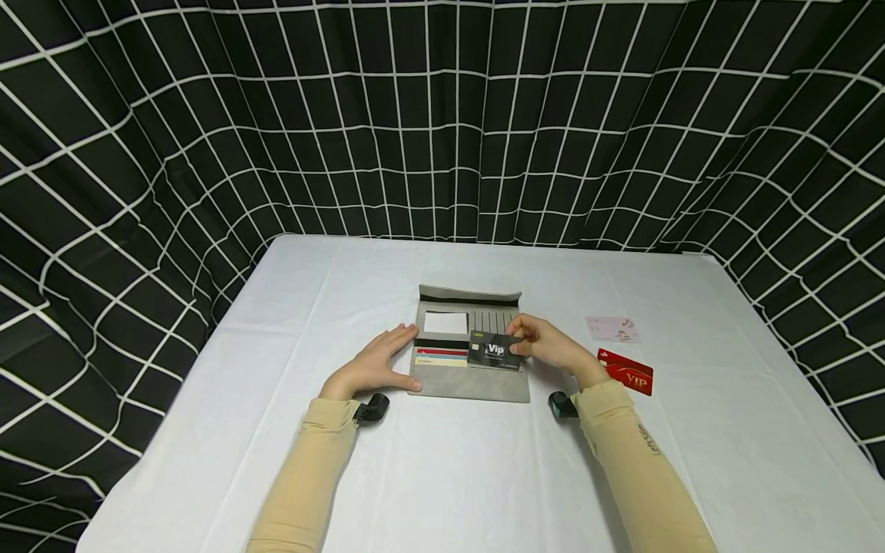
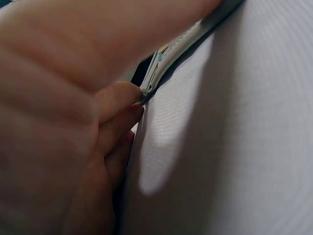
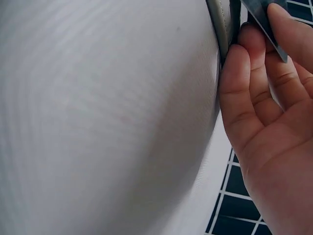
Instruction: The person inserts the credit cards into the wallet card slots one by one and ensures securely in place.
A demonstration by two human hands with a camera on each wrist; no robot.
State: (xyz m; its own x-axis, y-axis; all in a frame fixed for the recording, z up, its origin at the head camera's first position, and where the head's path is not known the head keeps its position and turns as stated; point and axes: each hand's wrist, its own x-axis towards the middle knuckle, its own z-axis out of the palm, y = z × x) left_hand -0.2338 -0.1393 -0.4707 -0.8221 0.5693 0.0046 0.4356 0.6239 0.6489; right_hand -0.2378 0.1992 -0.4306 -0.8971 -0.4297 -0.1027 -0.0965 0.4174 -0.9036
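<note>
An open grey wallet [image 1: 470, 384] lies on the white table. My left hand [image 1: 376, 361] rests at its left edge, thumb at the lower corner and fingers extended along the side; the left wrist view shows those fingers [image 2: 117, 100] against the edge. My right hand [image 1: 553, 346] pinches the right end of a black Vip card [image 1: 484, 358] between thumb and fingers, over the right-hand pockets. In the right wrist view the card [image 3: 261, 22] stands tilted, other fingertips beside the wallet's edge. Red, blue and yellowish cards [image 1: 440, 358] sit in the left pockets, beneath a white panel [image 1: 445, 322].
A red VIP card [image 1: 625, 372] lies right of the wallet, partly beside my right forearm. Behind it is a pale pink card [image 1: 612, 329]. A black curtain with white grid lines [image 1: 449, 153] surrounds the table [image 1: 470, 476] at the back and sides.
</note>
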